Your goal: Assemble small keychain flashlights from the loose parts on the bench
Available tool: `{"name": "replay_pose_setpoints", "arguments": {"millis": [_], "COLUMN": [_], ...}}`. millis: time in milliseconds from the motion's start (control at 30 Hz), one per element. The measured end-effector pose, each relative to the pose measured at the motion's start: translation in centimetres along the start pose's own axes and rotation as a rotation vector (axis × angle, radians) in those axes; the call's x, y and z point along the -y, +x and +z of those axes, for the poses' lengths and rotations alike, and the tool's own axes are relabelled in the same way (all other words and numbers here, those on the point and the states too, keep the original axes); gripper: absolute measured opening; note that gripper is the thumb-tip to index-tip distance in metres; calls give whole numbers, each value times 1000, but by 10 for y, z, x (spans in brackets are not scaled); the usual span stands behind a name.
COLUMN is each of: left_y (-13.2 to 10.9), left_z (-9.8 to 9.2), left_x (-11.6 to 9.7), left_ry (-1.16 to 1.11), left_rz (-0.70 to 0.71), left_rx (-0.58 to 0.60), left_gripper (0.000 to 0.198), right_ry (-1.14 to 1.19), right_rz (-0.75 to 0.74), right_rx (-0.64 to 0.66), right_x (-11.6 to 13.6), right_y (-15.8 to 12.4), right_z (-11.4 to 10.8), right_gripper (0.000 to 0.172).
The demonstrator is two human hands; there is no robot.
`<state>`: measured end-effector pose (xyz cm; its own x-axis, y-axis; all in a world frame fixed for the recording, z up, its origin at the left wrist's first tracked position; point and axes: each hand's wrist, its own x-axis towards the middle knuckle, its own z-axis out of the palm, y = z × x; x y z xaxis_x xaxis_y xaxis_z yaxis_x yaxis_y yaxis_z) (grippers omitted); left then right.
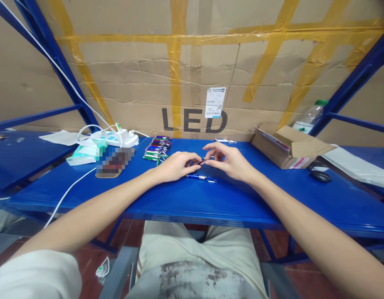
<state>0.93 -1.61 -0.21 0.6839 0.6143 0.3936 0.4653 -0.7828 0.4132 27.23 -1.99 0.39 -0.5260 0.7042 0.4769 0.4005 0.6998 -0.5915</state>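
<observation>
My left hand (183, 165) is closed, thumb and fingertips pinching a small red keychain flashlight (202, 162). From the other side my right hand (227, 160) grips the silver end of the same flashlight between thumb and fingers. Fingers hide much of it. Just below the hands, a blue keychain flashlight (196, 177) with a carabiner clip lies on the blue table (179, 203). Left of my left hand is a row of several such flashlights (157, 148) in purple, red, blue and green. A silver one (225, 141) lies behind my right hand.
An open cardboard box (291, 147) stands at the right, with a black mouse (320, 176) before it and a green-capped bottle (312, 114) behind. At the left are a white power strip (123, 138), cables and face masks (86, 153). A large cardboard sheet (132, 83) backs the table.
</observation>
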Motion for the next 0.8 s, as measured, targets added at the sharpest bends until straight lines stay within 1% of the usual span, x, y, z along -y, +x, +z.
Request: {"name": "replay_pose_setpoints", "arguments": {"millis": [233,333,433,500,567,633,667,733,800], "left_y": [0,0,0,0,0,0,0,0,0], "left_z": [-1,-2,-2,-1,-1,-2,-2,-2,-3], "left_x": [-1,0,3,5,7,7,6,6,5], "left_ry": [-11,-17,-18,-15,-6,6,12,22,28], "left_rz": [-1,-13,-13,-9,-9,-9,-10,-12,-14], "left_rx": [7,8,6,6,1,-6,-11,-21,-24], "left_gripper": [25,25,25,26,27,28,28,28,28], "right_ry": [-15,-42,-183,-341,-456,-519,-532,-535,-524], "right_rz": [-6,0,17,-4,-18,-2,3,5,-4], "right_rx": [2,-26,-87,-87,16,151,193,236,238], "right_x": [0,2,-2,-8,-17,-24,-26,-28,-27], "right_y": [0,0,1,1,0,-1,-1,-2,-2], "right_z": [0,-4,-11,-16,-19,-19,-19,-16,-12], "right_gripper": [38,36,28,19,14,13,13,13,13]}}
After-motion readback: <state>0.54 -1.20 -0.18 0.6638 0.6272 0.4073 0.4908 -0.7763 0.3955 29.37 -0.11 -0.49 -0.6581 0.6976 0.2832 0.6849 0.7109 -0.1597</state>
